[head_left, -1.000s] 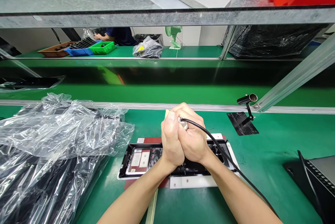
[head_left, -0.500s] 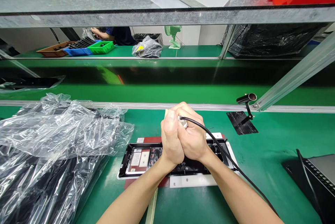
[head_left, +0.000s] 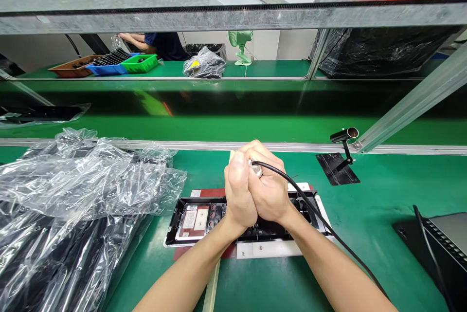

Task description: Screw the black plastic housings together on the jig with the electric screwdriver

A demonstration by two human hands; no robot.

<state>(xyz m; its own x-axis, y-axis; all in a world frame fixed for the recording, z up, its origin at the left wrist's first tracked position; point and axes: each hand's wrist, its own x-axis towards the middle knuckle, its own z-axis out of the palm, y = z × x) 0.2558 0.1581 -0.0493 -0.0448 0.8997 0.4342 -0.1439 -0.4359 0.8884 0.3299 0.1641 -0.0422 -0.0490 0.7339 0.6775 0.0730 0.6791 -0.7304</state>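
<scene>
Both hands are pressed together over a black plastic housing (head_left: pixel 270 234), which lies in a red and white fixture (head_left: pixel 270 249) on the green bench. My right hand (head_left: pixel 270 185) is wrapped round a silver-ended tool (head_left: pixel 256 169) with a black cable (head_left: pixel 310 203) running from its top toward the lower right. Against it, my left hand (head_left: pixel 239 190) is closed, thumb up; what it grips is hidden, though a pale yellowish edge shows behind its thumb. The tool's lower end is out of sight beneath the hands.
Plastic-wrapped black parts (head_left: pixel 83 195) cover the left side. A black holder (head_left: pixel 343 156) stands at right, near a black panel (head_left: pixel 438 239). A metal shelf (head_left: pixel 182 19) crosses above. Beyond are coloured bins (head_left: pixel 109 68), a green fan (head_left: pixel 241 46) and a person's arms (head_left: pixel 136 42).
The view has shifted slightly, so the shelf and bench sit a little higher in the picture. My hands keep the same grip over the housing. The far person's hand has moved slightly left.
</scene>
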